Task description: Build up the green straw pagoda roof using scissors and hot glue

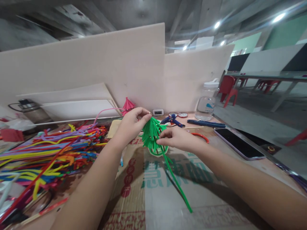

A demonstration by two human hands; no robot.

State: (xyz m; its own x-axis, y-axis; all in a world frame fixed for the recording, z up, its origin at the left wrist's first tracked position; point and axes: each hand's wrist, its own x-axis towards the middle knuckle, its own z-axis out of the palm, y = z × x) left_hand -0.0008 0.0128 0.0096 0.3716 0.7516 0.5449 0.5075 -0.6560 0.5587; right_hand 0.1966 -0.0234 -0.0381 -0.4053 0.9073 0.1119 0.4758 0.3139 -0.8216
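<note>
A small tiered tree of green pipe cleaners stands over the printed cardboard, its strands fanning downward. My left hand pinches it at the tip, thumb and forefinger closed together. On its right side, my right hand has curled fingers closed at the lower tier of strands. Beneath the tree, a pale base with green edging shows in part. One long green pipe cleaner runs from below the tree toward me across the cardboard.
Loose pipe cleaners of many colours are heaped at left. Behind my hands are a pink pipe-cleaner tree, a small digital display and a blue glue gun. A water bottle and a phone lie to the right.
</note>
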